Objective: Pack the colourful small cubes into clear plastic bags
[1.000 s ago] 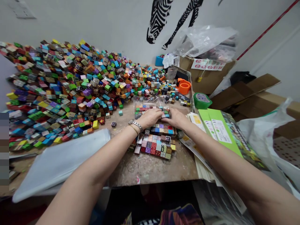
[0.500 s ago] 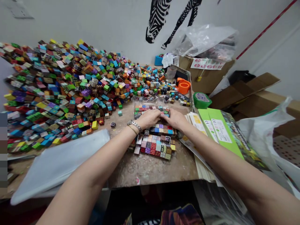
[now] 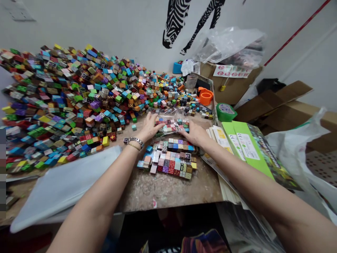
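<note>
A clear plastic bag (image 3: pixel 172 123) lies on the table with rows of small printed cubes inside. My left hand (image 3: pixel 147 129) is at its left end, thumb stretched over the bag and apart from the fingers. At the opposite end my right hand (image 3: pixel 196 134) grips the bag, thumb on its near side; its fingers are partly hidden. Just in front of the bag sit more cubes in tight rows, a far block (image 3: pixel 181 144) and a nearer block (image 3: pixel 173 165), with a few cubes (image 3: pixel 144 163) at their left.
A big heap of loose cubes (image 3: pixel 79 95) covers the table's left and back. Flat plastic bags (image 3: pixel 68 182) lie front left. To the right are green tape (image 3: pixel 225 111), an orange tape dispenser (image 3: pixel 205 96), green packages (image 3: pixel 244 144) and cardboard boxes (image 3: pixel 292 102).
My left hand has moved left, away from my right hand, to the bag's left end, uncovering the cubes in the bag. My right hand has stayed nearly in place.
</note>
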The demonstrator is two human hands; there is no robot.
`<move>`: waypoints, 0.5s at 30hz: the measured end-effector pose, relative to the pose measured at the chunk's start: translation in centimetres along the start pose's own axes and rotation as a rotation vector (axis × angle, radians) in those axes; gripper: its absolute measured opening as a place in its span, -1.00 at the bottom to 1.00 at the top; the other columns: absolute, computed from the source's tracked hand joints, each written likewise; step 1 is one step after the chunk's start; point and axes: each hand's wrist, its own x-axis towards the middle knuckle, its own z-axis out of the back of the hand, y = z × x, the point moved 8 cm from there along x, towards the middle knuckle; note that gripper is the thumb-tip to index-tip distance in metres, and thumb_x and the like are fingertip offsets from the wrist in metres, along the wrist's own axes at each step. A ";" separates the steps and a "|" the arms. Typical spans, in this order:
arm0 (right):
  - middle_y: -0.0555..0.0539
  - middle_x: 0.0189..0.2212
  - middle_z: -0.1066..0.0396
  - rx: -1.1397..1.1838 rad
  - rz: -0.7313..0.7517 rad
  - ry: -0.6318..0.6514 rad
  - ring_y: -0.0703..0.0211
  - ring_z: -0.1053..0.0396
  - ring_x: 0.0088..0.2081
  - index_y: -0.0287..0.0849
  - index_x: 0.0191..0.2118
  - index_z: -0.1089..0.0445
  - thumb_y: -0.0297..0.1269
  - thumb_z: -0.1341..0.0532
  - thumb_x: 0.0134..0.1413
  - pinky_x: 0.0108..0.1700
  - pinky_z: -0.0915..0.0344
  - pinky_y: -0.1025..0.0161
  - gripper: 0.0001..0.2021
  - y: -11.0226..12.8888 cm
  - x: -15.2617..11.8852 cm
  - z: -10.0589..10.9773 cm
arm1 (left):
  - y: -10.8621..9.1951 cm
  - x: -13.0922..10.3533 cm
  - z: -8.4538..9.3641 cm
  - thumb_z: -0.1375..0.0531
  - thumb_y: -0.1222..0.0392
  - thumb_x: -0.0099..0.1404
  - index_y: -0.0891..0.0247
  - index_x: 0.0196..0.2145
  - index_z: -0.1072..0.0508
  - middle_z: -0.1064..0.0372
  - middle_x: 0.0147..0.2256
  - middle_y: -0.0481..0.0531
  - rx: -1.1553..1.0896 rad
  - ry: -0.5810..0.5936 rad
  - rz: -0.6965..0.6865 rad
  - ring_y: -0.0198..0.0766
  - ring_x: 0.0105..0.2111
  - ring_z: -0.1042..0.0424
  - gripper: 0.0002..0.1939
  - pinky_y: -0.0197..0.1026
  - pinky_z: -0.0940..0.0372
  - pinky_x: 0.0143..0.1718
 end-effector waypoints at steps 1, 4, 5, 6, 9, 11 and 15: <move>-0.47 0.04 -0.42 -0.017 -0.028 0.014 -0.27 -0.43 0.02 -0.39 0.26 -0.17 0.13 0.00 0.25 -0.03 -0.30 -0.05 -0.30 0.0 0.2 -0.1 | 0.5 -0.1 -0.4 -0.13 -0.10 0.36 0.26 0.30 -0.15 0.19 0.42 0.34 -0.005 0.021 0.030 0.15 0.43 0.20 -0.33 0.16 0.03 0.35; -0.47 -0.01 -0.45 -0.045 -0.095 0.038 -0.26 -0.44 0.00 -0.41 0.24 -0.19 0.02 0.02 0.26 -0.04 -0.30 -0.06 -0.36 -0.1 0.6 -0.2 | 1.1 -0.4 -1.8 -0.08 -0.03 0.38 0.25 0.31 -0.15 0.14 0.41 0.34 -0.020 0.070 0.037 0.14 0.42 0.15 -0.38 0.18 -0.02 0.33; -0.46 -0.01 -0.45 -0.046 -0.106 0.040 -0.25 -0.44 -0.01 -0.39 0.24 -0.19 0.00 0.00 0.24 -0.04 -0.30 -0.05 -0.38 -0.1 0.6 -0.2 | 1.1 -0.4 -2.1 -0.06 -0.01 0.38 0.26 0.30 -0.17 0.13 0.40 0.34 -0.027 0.075 0.030 0.13 0.42 0.15 -0.40 0.17 -0.02 0.33; -0.45 -0.01 -0.45 -0.045 -0.117 0.041 -0.24 -0.44 -0.02 -0.37 0.23 -0.20 -0.01 -0.01 0.22 -0.04 -0.30 -0.05 -0.39 -0.1 0.6 -0.2 | 1.1 -0.3 -2.4 -0.05 0.01 0.39 0.26 0.30 -0.18 0.13 0.40 0.33 -0.036 0.074 0.025 0.13 0.42 0.15 -0.41 0.16 -0.01 0.34; -0.43 -0.01 -0.45 -0.051 -0.139 0.043 -0.24 -0.44 -0.02 -0.33 0.22 -0.21 0.01 0.02 0.24 -0.03 -0.30 -0.06 -0.41 -0.1 0.4 -0.3 | 1.3 -0.3 -3.0 -0.02 0.03 0.40 0.25 0.31 -0.17 0.15 0.41 0.31 -0.061 0.063 0.029 0.14 0.43 0.22 -0.42 0.19 0.04 0.35; -0.44 0.00 -0.44 -0.069 -0.133 0.033 -0.25 -0.43 0.00 -0.34 0.22 -0.20 0.02 0.04 0.26 -0.02 -0.30 -0.06 -0.40 0.1 0.2 -0.2 | 1.4 -0.3 -3.1 0.00 0.03 0.41 0.26 0.33 -0.14 0.17 0.42 0.32 -0.066 0.055 0.034 0.14 0.44 0.26 -0.41 0.21 0.07 0.36; -0.47 0.09 -0.36 -0.093 -0.076 0.009 -0.26 -0.38 0.07 -0.35 0.28 -0.14 0.00 0.08 0.31 0.03 -0.28 -0.07 -0.39 0.7 0.1 0.0 | 1.4 -0.6 -3.1 0.00 0.02 0.42 0.27 0.35 -0.12 0.22 0.43 0.33 -0.063 0.075 0.049 0.14 0.44 0.25 -0.39 0.18 0.09 0.37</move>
